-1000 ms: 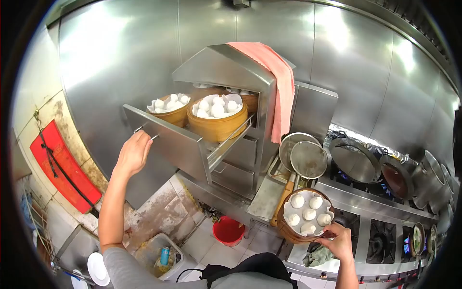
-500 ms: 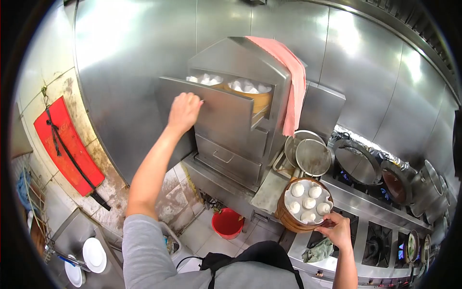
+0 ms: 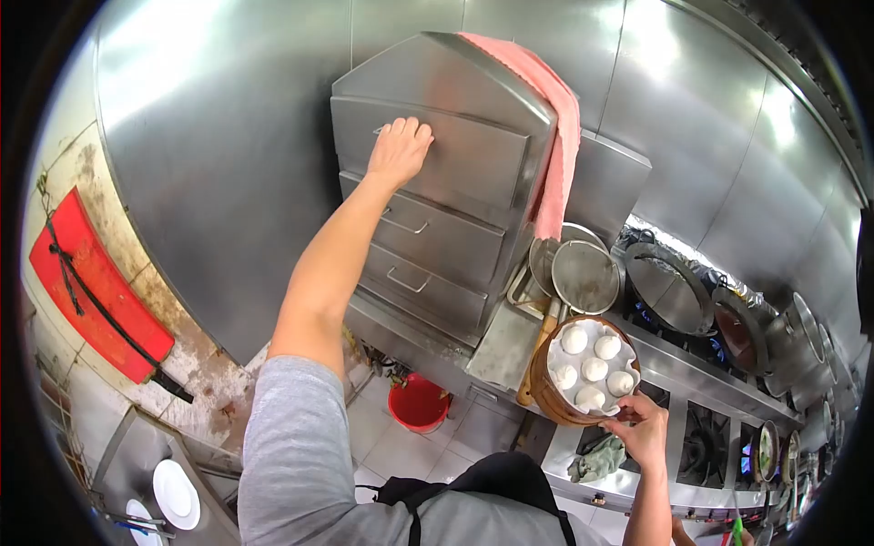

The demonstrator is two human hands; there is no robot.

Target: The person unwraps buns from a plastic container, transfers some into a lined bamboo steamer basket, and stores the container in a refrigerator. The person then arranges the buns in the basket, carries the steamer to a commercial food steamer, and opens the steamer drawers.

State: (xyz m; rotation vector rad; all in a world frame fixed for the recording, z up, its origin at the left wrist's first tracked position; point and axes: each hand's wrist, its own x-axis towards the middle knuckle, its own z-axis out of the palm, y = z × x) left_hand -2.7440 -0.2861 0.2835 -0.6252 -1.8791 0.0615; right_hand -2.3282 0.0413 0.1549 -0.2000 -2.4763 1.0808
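Observation:
My left hand [image 3: 401,152] is closed on the handle of the top drawer [image 3: 478,164] of a metal steamer cabinet [image 3: 423,68]. That drawer is flush with the cabinet, so its contents are hidden. Two lower drawers with wire handles are also pushed in. At the right, my right hand [image 3: 640,428] grips the rim of a round bamboo steamer basket [image 3: 547,384], thumb and fingers pinching its near edge. Several white buns [image 3: 594,369] sit on white liner paper inside it. The basket is held tilted slightly toward me beside the stove.
A pink towel [image 3: 566,118] drapes over the cabinet's right side. Strainers [image 3: 585,277], woks [image 3: 669,287] and lit burners line the stove. A grey-green cloth [image 3: 598,460] lies at its front edge. A red bucket [image 3: 419,403] stands on the floor. Another person's hand [image 3: 681,533] shows bottom right.
The top drawer, pulled out before with bamboo baskets showing, is now pushed in by my left hand. My right hand still holds the basket. Another person's hand has appeared at bottom right.

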